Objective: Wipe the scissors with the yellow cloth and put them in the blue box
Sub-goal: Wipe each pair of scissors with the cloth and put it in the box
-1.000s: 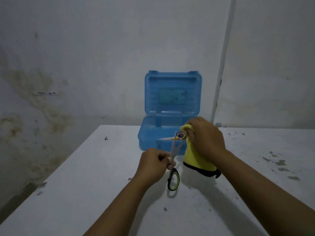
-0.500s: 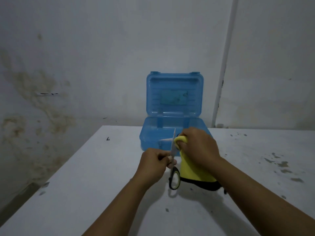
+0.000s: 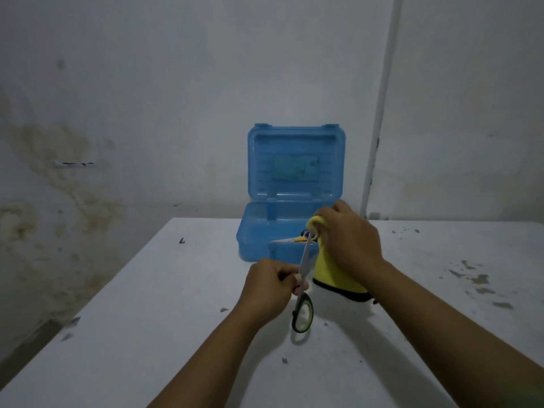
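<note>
Scissors [image 3: 304, 260] gripped near the table [image 3: 147, 319] centre (edges well apart).

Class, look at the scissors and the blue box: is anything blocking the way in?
Nothing visible does. The blue box stands with its lid raised, just beyond the scissors, which the left hand grips while the right hand holds the yellow cloth.

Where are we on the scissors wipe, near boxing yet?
Done: blue box stands open at the back of the table. In hand: left hand grips the scissors, blades open and pointing away; right hand pinches the yellow cloth around the upper blade near its tip. Left: finish wiping, then place the scissors in the box. Nothing boxed yet.
</note>
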